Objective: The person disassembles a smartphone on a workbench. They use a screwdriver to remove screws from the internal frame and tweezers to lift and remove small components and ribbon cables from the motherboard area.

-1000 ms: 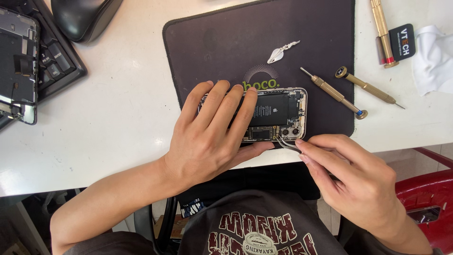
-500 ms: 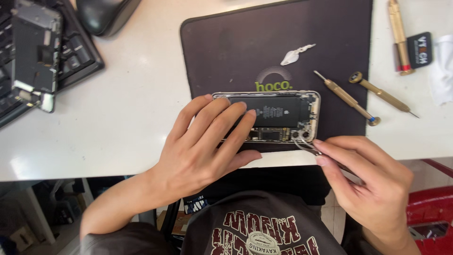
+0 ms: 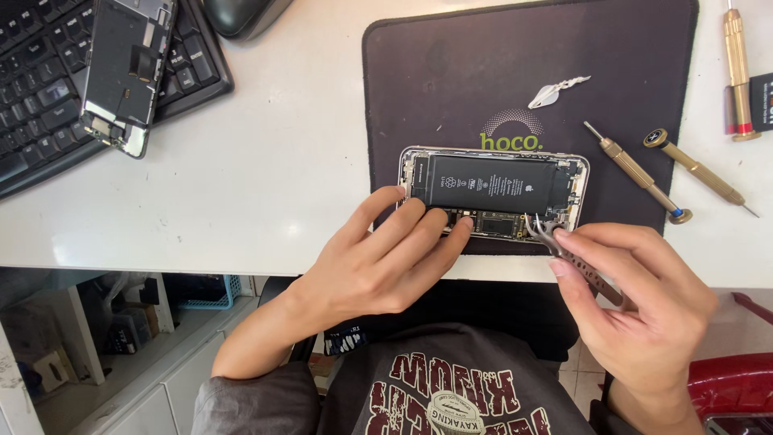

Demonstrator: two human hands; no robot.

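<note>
A: Looking down at the opened phone [image 3: 493, 192], lying flat on the dark work mat [image 3: 451, 72] near the front edge of the white tabletop [image 3: 266, 177], back shell up, black battery exposed.

B: And the left hand [image 3: 378, 266] is spread over its lower left corner, fingers [image 3: 419, 229] extended and pressing on the frame. That reads as bracing, so the shell doesn't slide.

A: The right hand [image 3: 636, 298] pinches a pair of metal tweezers [image 3: 564, 250], fingers closed round the shaft. The tips sit at the phone's lower right corner, by the board beside the battery. Whether they grip anything there is too small to tell.

B: Held low and slanted, like a pen. I'd say for fine control.

A: Count the tools. Two slim brass screwdrivers [image 3: 640, 173] lie crossed at the mat's right edge, a third gold-coloured driver [image 3: 737, 72] stands further up on the right. So three drivers, one pair of tweezers.

B: One small silvery part [image 3: 555, 91] rests alone on the mat above the phone, parked well apart from the work.

A: Off to the left, one detached screen panel [image 3: 125, 72] lies on one black keyboard [image 3: 48, 105], with one dark mouse [image 3: 241, 14] behind it. Out of the way, by the look of it.
</note>
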